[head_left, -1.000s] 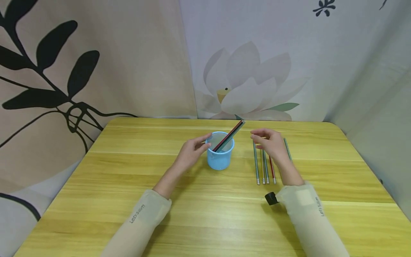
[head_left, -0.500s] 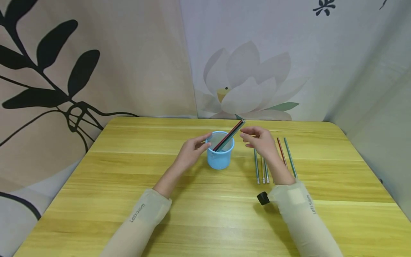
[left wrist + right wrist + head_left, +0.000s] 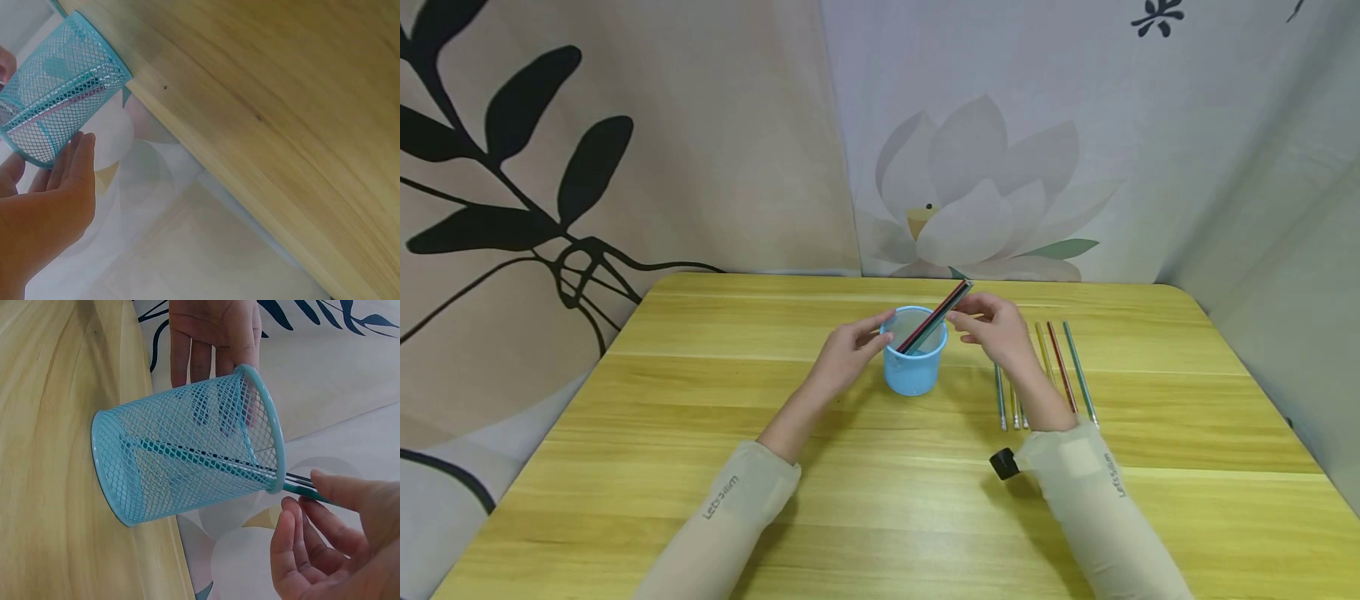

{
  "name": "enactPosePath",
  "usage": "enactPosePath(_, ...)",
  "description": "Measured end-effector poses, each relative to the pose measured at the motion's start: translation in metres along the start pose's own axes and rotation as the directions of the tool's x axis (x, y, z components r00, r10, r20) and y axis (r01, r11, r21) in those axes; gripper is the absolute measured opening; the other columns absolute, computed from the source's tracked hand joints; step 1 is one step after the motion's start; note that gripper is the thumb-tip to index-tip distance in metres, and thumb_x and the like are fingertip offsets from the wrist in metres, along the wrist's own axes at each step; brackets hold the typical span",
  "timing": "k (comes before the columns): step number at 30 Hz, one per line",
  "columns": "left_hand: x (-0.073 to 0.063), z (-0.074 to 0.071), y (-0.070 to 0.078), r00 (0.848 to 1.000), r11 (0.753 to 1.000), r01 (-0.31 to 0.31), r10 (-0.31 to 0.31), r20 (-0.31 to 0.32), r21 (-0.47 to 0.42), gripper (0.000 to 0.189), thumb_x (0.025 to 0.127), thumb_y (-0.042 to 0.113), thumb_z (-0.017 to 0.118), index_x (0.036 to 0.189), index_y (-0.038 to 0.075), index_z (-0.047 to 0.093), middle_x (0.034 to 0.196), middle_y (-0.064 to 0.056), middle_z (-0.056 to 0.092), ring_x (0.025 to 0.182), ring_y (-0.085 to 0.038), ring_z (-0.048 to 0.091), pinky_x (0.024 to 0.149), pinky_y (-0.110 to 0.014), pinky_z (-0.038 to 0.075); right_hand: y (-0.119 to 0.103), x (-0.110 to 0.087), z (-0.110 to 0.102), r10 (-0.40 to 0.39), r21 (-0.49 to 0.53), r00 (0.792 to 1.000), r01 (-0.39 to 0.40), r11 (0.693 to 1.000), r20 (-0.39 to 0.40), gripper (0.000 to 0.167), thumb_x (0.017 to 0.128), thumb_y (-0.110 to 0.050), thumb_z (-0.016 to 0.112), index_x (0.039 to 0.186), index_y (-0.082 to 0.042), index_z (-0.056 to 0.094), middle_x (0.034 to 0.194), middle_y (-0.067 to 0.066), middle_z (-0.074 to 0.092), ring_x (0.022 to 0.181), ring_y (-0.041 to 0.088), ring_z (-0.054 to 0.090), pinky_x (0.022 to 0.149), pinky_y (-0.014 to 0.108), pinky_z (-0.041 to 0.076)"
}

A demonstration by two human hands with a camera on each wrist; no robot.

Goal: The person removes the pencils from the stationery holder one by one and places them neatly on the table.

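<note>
A light blue mesh pencil holder (image 3: 912,377) stands upright on the wooden table, with a bundle of dark, red and green pencils (image 3: 934,318) leaning out over its right rim. My left hand (image 3: 844,357) holds the holder from the left, thumb and fingers spread around its side near the rim. On the other side my right hand (image 3: 1003,332) is at the leaning pencils. In the right wrist view its thumb (image 3: 337,487) lies over the pencils just outside the rim (image 3: 279,444), with the index finger beneath them and the other fingers loosely bent.
Several pencils (image 3: 1081,375) in green, red and yellow lie in a row on the table (image 3: 865,500) to the right, partly under the right forearm. A black wrist camera (image 3: 1004,464) sticks out from the right sleeve. A printed curtain (image 3: 737,150) hangs behind the table's far edge.
My right hand has moved left from above the row of pencils to the pencils in the holder, uncovering more of the row. The left hand and holder have stayed still.
</note>
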State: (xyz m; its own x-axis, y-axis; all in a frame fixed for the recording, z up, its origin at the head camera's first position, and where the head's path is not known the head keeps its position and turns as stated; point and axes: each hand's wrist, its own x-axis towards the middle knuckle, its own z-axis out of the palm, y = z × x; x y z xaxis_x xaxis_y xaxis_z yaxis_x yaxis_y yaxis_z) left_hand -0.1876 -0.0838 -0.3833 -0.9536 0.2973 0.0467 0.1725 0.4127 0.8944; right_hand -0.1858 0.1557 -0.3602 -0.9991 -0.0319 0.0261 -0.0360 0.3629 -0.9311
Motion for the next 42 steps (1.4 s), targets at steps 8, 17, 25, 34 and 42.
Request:
enactPosePath(8, 0.001, 0.000, 0.000, 1.000, 1.000, -0.003, 0.003, -0.002, 0.005, 0.043, 0.102, 0.024, 0.058, 0.144, 0.017, 0.054, 0.148, -0.010, 0.054, 0.127, -0.030, 0.062, 0.107, -0.045, 0.050, 0.000, 0.001, 0.005, 0.000, 0.004, 0.999, 0.000, 1.000, -0.037, 0.030, 0.097, -0.021, 0.065, 0.119, 0.000, 0.064, 0.115, 0.017, 0.067, 0.101, 0.032, 0.068, 0.076, 0.024, 0.061)
enactPosePath(17, 0.001, 0.000, 0.001, 1.000, 1.000, -0.001, 0.001, -0.003, 0.007, 0.044, 0.102, 0.024, 0.058, 0.145, 0.018, 0.054, 0.148, -0.010, 0.054, 0.127, -0.030, 0.061, 0.107, -0.045, 0.050, 0.003, 0.003, 0.005, -0.012, 0.002, 0.999, 0.012, 1.000, -0.048, 0.028, 0.097, -0.022, 0.065, 0.114, 0.000, 0.065, 0.111, 0.019, 0.068, 0.099, 0.031, 0.067, 0.079, 0.029, 0.062)
enactPosePath(25, 0.001, 0.000, 0.002, 1.000, 1.000, -0.002, 0.002, -0.002, 0.000, 0.043, 0.102, 0.023, 0.058, 0.144, 0.017, 0.054, 0.148, -0.010, 0.054, 0.127, -0.030, 0.061, 0.108, -0.045, 0.050, 0.000, 0.005, 0.002, -0.004, 0.046, 0.997, 0.008, 0.999, -0.078, 0.026, 0.096, -0.018, 0.065, 0.113, 0.003, 0.065, 0.097, 0.007, 0.070, 0.089, 0.020, 0.067, 0.072, 0.021, 0.060)
enactPosePath(34, 0.001, 0.000, 0.001, 1.000, 1.000, -0.007, 0.007, -0.001, -0.003, 0.043, 0.102, 0.023, 0.058, 0.144, 0.016, 0.054, 0.148, -0.010, 0.054, 0.127, -0.029, 0.061, 0.108, -0.044, 0.049, -0.007, 0.002, -0.009, -0.030, 0.072, 0.993, 0.038, 0.997, -0.114, 0.028, 0.096, -0.017, 0.065, 0.114, 0.005, 0.062, 0.096, 0.004, 0.069, 0.080, 0.005, 0.064, 0.073, 0.019, 0.060)
enactPosePath(42, 0.001, 0.001, 0.000, 1.000, 1.000, -0.007, 0.007, -0.005, -0.003, 0.043, 0.102, 0.023, 0.058, 0.144, 0.017, 0.054, 0.148, -0.010, 0.054, 0.128, -0.029, 0.061, 0.108, -0.044, 0.050, -0.011, 0.002, -0.018, -0.030, 0.080, 0.992, 0.040, 0.996, -0.122, 0.028, 0.097, -0.019, 0.064, 0.114, 0.003, 0.061, 0.095, -0.005, 0.066, 0.083, 0.008, 0.065, 0.074, 0.020, 0.060)
